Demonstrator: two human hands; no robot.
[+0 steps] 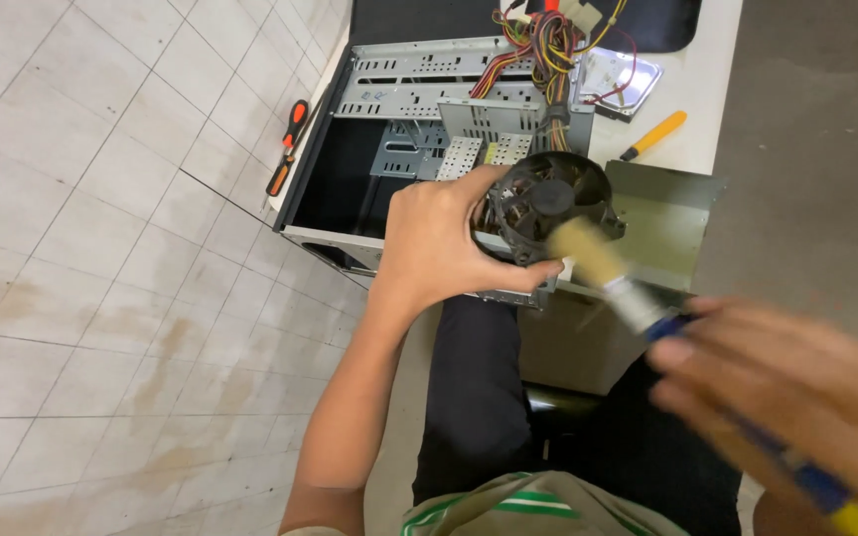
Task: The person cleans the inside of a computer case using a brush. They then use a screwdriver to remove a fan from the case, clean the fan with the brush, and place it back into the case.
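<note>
Two screwdrivers (288, 149) and open computer case (419, 109) on white table (702, 89), tiled floor (101, 298).

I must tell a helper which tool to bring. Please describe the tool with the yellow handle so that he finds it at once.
Start at the open computer case on the white table. Just right of it, beside a bare hard drive, lies the yellow-handled tool. Its plain yellow grip sets it apart from the orange-and-black screwdrivers left of the case.
</note>
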